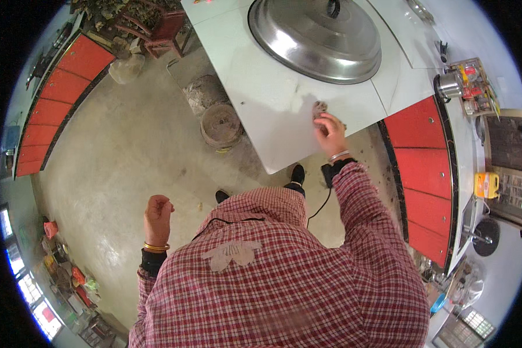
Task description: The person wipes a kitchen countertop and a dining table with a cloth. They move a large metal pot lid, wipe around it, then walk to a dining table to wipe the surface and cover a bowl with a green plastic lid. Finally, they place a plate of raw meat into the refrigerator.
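Note:
My right hand (pixel 332 135) grips a crumpled greyish-brown cloth (pixel 319 109) against the white tiled stove top (pixel 265 108), close to its near corner. Part of the cloth is hidden under the fingers. Beyond it rests a large domed metal lid (pixel 317 39) with a dark handle, covering whatever lies beneath. My left hand (pixel 158 215) hangs over the concrete floor at my side. Its fingers are curled in, and nothing shows in them.
Red-fronted cabinets (pixel 422 148) run along the right, carrying a metal pot (pixel 450 85) and a yellow jug (pixel 486 185). A round, dirty container (pixel 220 125) stands on the floor beside the stove top. Farther off are a red wooden chair (pixel 167 32) and more red cabinets (pixel 54 104).

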Motion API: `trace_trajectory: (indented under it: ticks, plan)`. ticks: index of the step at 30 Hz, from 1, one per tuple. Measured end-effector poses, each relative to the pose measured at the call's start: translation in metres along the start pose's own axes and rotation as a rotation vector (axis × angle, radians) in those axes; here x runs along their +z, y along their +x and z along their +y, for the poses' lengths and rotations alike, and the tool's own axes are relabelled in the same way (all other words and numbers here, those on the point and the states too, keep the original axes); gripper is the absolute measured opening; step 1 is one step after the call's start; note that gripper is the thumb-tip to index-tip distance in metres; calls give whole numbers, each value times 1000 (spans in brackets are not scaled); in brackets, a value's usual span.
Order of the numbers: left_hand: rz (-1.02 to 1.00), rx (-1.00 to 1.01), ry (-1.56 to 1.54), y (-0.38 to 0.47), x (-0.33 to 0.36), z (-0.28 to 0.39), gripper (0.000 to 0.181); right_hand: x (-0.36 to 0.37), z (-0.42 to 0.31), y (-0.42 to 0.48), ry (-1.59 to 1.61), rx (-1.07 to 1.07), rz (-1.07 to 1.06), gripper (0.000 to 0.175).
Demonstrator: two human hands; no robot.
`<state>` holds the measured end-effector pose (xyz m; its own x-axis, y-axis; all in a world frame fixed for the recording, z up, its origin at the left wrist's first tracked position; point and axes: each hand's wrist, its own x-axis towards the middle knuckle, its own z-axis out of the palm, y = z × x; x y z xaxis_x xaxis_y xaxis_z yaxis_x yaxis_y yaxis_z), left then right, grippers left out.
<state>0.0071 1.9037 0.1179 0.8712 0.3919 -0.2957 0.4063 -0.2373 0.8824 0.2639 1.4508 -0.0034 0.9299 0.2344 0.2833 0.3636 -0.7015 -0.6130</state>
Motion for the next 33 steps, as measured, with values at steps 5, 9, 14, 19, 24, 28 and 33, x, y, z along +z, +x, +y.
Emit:
trace_trajectory:
  ticks: [5, 9, 14, 19, 24, 28, 33]
  plan:
    - [22, -30, 29, 2, -66, -17, 7, 84, -121, -55, 108, -65, 103, 14]
    - [17, 5, 41, -1, -83, -23, 8, 136, -210, -59, 438, 9, -62, 12]
    - [32, 77, -25, -7, -104, -27, 7, 123, -224, -36, 704, 317, 29, 15]
    - [64, 26, 69, -10, -117, -28, 7, 37, -115, 3, 639, 542, 282, 22]
    - [125, -38, 62, -11, -106, -21, 7, -57, 31, 41, 204, 432, 460, 26]
    - [155, -96, 120, -6, -82, -4, 8, -46, 87, 43, -72, 237, 325, 29]
    - [54, -59, 126, 25, -24, 34, 9, 34, -13, -10, 47, -54, 56, 18]
